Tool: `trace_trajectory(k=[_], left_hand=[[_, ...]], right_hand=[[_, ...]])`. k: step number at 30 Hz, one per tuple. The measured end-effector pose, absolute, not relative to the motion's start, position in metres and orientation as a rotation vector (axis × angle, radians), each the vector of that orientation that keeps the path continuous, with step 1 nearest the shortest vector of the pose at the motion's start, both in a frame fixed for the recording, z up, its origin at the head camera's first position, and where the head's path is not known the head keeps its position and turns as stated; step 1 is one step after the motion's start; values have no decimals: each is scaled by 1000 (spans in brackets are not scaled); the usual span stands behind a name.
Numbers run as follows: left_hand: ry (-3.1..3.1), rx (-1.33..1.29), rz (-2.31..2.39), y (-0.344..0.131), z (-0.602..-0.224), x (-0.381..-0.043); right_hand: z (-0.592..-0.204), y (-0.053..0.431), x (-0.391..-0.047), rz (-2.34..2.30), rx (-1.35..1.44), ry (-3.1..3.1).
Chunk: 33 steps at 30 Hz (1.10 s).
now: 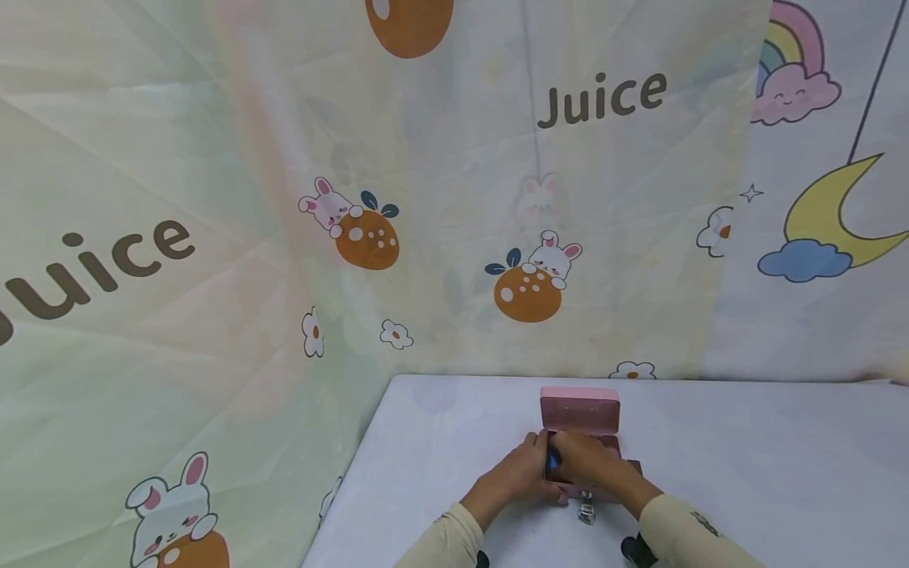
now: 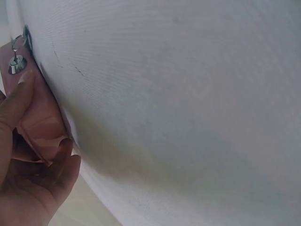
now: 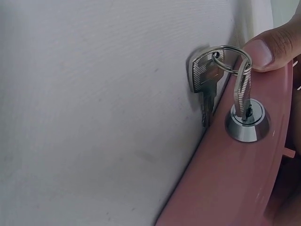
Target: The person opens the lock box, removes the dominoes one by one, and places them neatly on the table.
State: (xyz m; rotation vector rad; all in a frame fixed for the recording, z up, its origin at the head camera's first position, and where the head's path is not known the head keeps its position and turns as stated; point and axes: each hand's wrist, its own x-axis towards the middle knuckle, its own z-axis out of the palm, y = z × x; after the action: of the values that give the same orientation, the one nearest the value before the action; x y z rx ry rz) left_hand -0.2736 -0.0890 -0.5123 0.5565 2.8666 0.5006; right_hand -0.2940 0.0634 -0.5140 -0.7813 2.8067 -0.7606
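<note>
Two cream sleeves point(image 1: 442, 543) near, left hand point(image 1: 521, 472) grips one glossy pink box point(image 3: 225, 183) with two metal keys point(image 3: 204, 75); right hand point(image 1: 588, 461) inside, grasp unclear.

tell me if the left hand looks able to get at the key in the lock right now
Probably yes: the left hand grips the pink box, its thumb lies close to the lock, and nothing visible stands between that thumb and the key.
</note>
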Motion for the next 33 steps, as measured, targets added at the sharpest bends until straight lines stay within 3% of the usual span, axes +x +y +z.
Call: trace_trajectory(k=[33], left_hand=[[2862, 553, 518, -89, -511, -272]], right_hand=[[-512, 64, -292, -711, -777, 2865]])
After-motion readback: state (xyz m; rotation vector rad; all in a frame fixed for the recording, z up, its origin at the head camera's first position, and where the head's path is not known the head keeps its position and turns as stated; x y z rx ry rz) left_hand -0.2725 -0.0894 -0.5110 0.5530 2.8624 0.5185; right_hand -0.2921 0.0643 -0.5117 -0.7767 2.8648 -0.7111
